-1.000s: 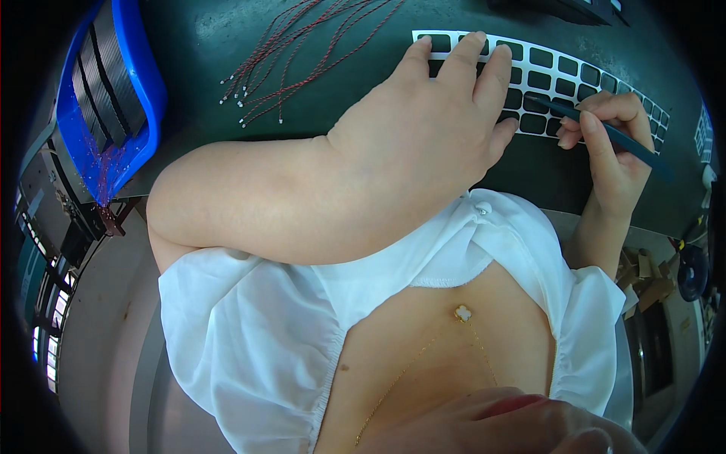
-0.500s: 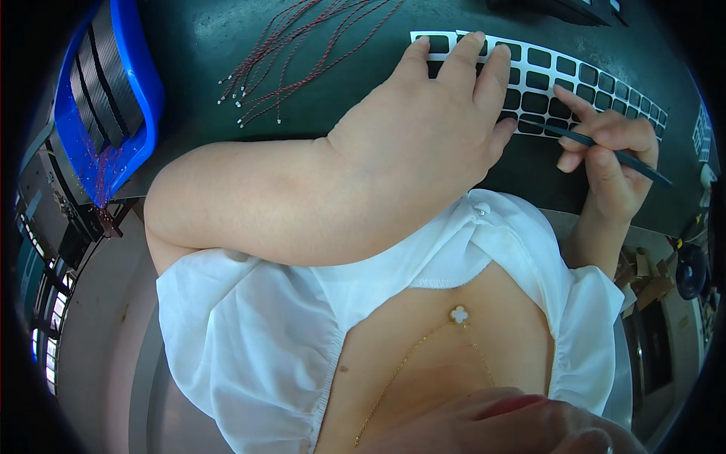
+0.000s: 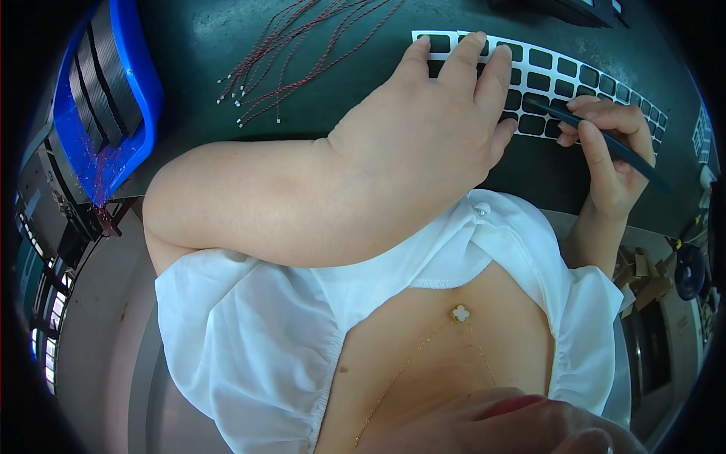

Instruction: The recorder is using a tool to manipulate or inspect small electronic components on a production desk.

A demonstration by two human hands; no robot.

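Observation:
A long white grid sheet [image 3: 538, 69] with rows of dark rounded squares lies on the dark green table. My left hand [image 3: 446, 113] rests flat across its left end, fingers spread over the squares. My right hand [image 3: 616, 144] pinches a dark pair of tweezers [image 3: 558, 113] above the sheet's lower rows. The tweezers slant up to the left, their tip over a dark square just right of my left fingers. Whether the tip touches that square, I cannot tell. My left hand hides part of the sheet.
Several red-and-black twisted wires [image 3: 327, 57] with small white connectors lie left of the sheet. At the far left is a blue bin [image 3: 151, 91] with dark grey strips [image 3: 113, 76] and thin reddish wires. A black object [image 3: 563, 9] stands at the far edge.
The tweezers' tip has moved slightly up and to the right. My right fingers have drawn closer together around the tweezers. My left hand has stayed in place.

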